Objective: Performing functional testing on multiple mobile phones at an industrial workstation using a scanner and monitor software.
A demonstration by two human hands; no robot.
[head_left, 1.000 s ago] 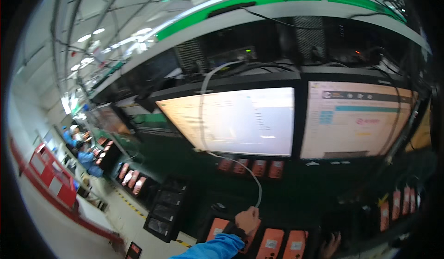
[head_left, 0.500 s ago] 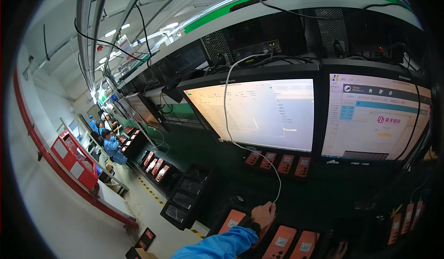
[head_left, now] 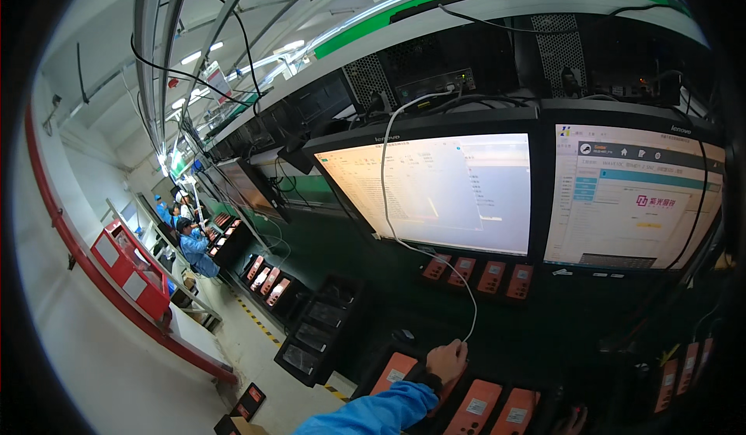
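My left hand (head_left: 447, 360), in a blue sleeve, is closed on the end of a white cable (head_left: 472, 303) that hangs down in front of the left monitor. Under this hand lies an orange phone-like device, mostly covered by my hand and wrist. Beside it in the same row are more flat orange devices (head_left: 472, 406) with white labels, set in a black tray. My right hand (head_left: 573, 421) shows only in part, dark at the lower edge, right of the row. Whether its fingers hold anything is hidden.
Two lit monitors (head_left: 435, 194) stand behind the bench. Below them lies a row of orange devices (head_left: 491, 277). A black tray (head_left: 315, 322) of dark, wrapped-looking pieces is at left. Upright orange devices (head_left: 687, 369) stand at far right. Co-workers (head_left: 193, 247) in blue sit farther along.
The view has shifted slightly, so the whole scene sits a little to the right. My left hand stays at the cable end over the same device.
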